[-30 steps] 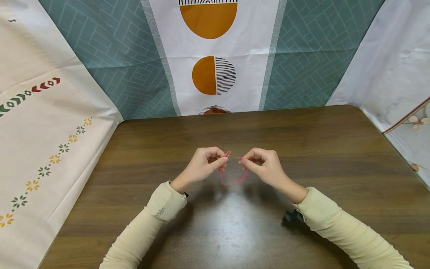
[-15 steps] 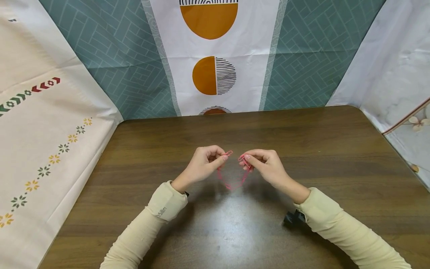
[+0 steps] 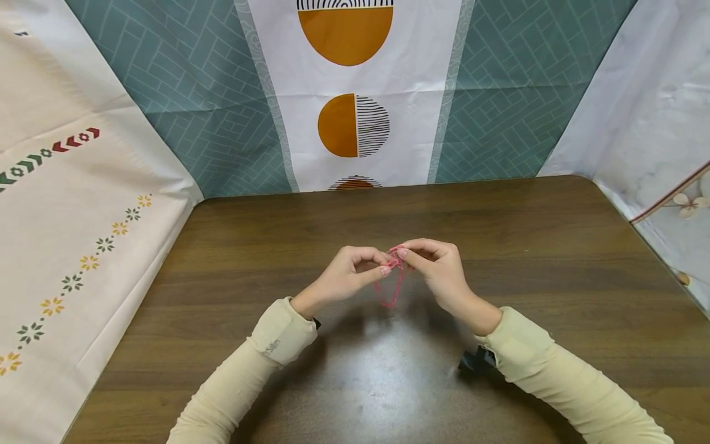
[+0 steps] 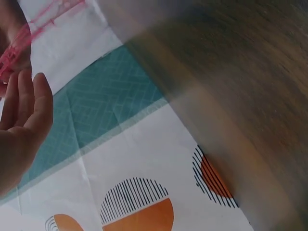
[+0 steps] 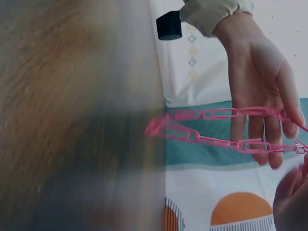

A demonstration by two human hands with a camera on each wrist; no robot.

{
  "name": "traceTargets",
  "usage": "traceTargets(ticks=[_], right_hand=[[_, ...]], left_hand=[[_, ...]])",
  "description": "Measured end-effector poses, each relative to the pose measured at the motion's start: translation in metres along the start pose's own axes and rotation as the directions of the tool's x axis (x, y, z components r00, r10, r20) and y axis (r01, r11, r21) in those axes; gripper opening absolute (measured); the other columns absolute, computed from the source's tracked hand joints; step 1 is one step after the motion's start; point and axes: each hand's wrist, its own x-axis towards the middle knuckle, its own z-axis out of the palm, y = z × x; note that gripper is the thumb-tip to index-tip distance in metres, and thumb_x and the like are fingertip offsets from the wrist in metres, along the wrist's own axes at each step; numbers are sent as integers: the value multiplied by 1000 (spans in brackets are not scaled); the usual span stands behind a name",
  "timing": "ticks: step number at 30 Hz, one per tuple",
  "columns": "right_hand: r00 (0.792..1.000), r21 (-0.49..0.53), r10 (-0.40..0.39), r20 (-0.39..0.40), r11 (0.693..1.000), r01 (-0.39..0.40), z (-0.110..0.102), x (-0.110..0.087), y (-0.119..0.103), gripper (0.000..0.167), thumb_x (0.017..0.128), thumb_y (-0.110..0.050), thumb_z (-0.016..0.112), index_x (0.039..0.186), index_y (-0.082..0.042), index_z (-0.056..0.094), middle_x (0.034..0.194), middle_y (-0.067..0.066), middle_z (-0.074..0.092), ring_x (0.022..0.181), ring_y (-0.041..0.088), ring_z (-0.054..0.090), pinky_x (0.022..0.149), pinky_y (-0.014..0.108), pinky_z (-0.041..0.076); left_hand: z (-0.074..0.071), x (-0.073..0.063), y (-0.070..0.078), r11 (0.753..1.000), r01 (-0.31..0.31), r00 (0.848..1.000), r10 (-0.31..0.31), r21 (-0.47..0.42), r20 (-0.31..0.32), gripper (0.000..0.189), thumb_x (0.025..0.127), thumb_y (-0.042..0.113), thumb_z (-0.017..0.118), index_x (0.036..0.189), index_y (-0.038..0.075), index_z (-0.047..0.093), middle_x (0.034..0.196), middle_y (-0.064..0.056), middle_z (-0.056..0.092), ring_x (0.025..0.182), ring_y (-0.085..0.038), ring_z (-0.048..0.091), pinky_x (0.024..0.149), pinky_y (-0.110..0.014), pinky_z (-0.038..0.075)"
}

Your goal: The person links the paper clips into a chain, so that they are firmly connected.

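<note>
A chain of linked pink paper clips (image 3: 399,285) hangs in a narrow loop between the two hands, above the table. My left hand (image 3: 346,274) pinches one end between thumb and fingertips. My right hand (image 3: 440,268) pinches the other end, right beside the left fingertips. In the right wrist view the long clips (image 5: 223,113) show clearly, sagging away from the fingers; the left hand (image 5: 257,72) appears behind them. Only part of the chain (image 4: 20,41) enters the left wrist view. Fingers partly hide where the two ends meet.
The brown wooden table (image 3: 266,234) lies under both hands. A patterned teal and white cloth (image 3: 488,123) hangs behind its far edge. White cloths (image 3: 83,222) hang at the left and right sides. A black wrist camera (image 3: 477,359) sits under the right cuff.
The hands have come together, the left moving right, so the gap between the two chain ends has closed. The hanging loop has become narrower. Both hands keep their pinch.
</note>
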Motion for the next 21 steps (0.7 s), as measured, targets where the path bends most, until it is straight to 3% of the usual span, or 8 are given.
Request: traceTargets(ticks=[7, 12, 14, 18, 21], right_hand=[[996, 9, -49, -77, 999, 50, 7, -1, -1, 10, 77, 9, 66, 83, 16, 64, 74, 1, 60, 72, 14, 54, 62, 21, 46], [996, 9, -49, -79, 999, 49, 7, -1, -2, 7, 77, 9, 66, 83, 14, 66, 73, 0, 60, 72, 14, 54, 63, 21, 45], [996, 19, -43, -81, 999, 45, 6, 0, -2, 4, 77, 9, 66, 80, 8, 69, 73, 0, 61, 72, 13, 54, 63, 21, 45], [995, 48, -11, -98, 999, 16, 1, 2, -4, 18, 78, 6, 66, 75, -11, 72, 73, -1, 61, 69, 11, 53, 61, 21, 43], [998, 57, 37, -55, 998, -34, -3, 3, -4, 20, 82, 3, 63, 75, -15, 69, 75, -1, 61, 68, 10, 53, 62, 22, 43]], left_hand=[[5, 2, 0, 999, -28, 1000, 28, -24, 0, 6, 83, -8, 59, 83, -14, 60, 82, -24, 60, 76, -8, 57, 72, -27, 48], [6, 2, -1, 998, -52, 999, 52, -21, -16, 3, 81, -10, 60, 79, -11, 61, 74, -8, 60, 69, -8, 54, 64, -23, 46], [5, 1, -1, 998, -54, 998, 54, -11, -16, 4, 81, -10, 59, 78, -10, 62, 73, -5, 60, 68, -8, 54, 62, -21, 46], [2, -2, 0, 999, -44, 999, 44, 26, -6, 5, 81, -9, 60, 78, -8, 63, 72, -8, 61, 65, -15, 55, 60, -21, 46], [-1, -4, 2, 999, -32, 999, 32, 43, -12, 5, 81, -8, 60, 77, -7, 63, 71, -12, 62, 64, -21, 56, 60, -22, 47]])
